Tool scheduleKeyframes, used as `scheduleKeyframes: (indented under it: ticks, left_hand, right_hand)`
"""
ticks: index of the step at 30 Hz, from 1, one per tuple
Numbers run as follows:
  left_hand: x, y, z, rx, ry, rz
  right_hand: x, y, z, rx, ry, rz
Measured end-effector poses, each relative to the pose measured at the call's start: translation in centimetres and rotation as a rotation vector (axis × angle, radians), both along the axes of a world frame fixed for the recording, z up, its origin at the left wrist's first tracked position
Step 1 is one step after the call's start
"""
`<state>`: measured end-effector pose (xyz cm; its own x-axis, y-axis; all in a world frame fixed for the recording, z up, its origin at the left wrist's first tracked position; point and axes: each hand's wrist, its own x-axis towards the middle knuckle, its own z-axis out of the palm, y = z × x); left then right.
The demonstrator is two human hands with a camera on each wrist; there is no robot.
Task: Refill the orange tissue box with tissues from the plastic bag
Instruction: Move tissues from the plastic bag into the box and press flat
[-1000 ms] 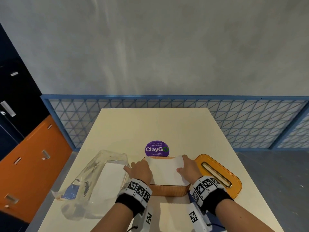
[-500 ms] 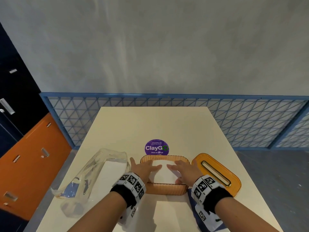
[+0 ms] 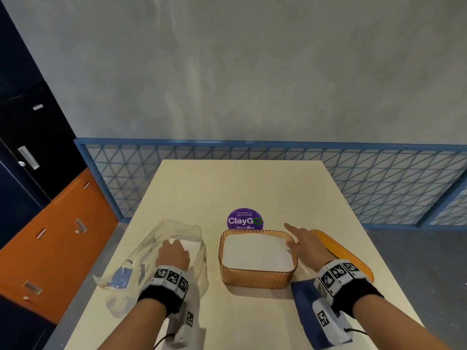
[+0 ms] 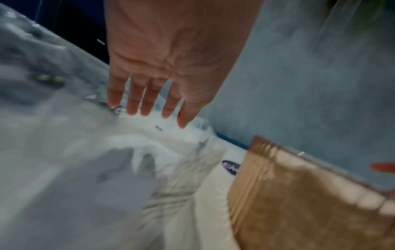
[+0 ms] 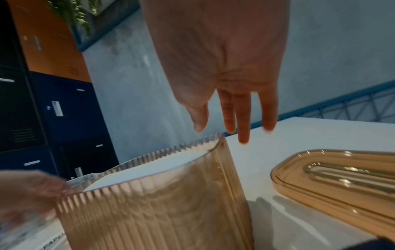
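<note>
Purple sticker (image 3: 245,219) on table (image 3: 227,188): "ClayGo", "Clean as you go"

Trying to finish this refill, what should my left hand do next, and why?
Probably close the left hand on the white tissues left in the plastic bag. Its straight fingers already reach into the bag. The orange tissue box holds a flat stack, and its lid lies off beside the open right hand.

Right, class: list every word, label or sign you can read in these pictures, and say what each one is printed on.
"ClayGo": large white letters on the round purple sticker on the table.
"Clean as you go": small line under it, just legible.
Small line above "ClayGo": too small to read.
"PAP...": cut-off black letters on the plastic bag.
Square coded markers on the wristbands: patterns, no words.
</note>
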<state>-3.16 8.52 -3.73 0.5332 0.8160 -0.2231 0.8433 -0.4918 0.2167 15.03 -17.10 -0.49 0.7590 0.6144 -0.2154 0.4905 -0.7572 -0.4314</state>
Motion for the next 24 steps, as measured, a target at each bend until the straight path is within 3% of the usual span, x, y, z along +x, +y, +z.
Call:
scheduleKeyframes:
  ticks: [3, 6, 17, 24]
  left_hand:
    - [-0.6, 0.3, -2.1, -0.057, 0.19, -0.034]
    - [-0.7, -0.2, -3.5, -0.066, 0.249, -0.052]
    - [0.4, -1.0, -3.8, -0.053, 0.328, -0.017]
    - [-0.1, -0.7, -4.7, -0.014, 0.269, -0.008]
  right_hand:
    - [-0.2, -0.1, -0.9, -0.013, 0.17, -0.046]
    - [-0.3, -0.1, -1.5, -0.018, 0.178, -0.077]
    - [-0.4, 0.1, -1.6, -0.026, 0.183, -0.088]
    - [-0.4, 0.0, -1.7, -0.027, 0.187, -0.079]
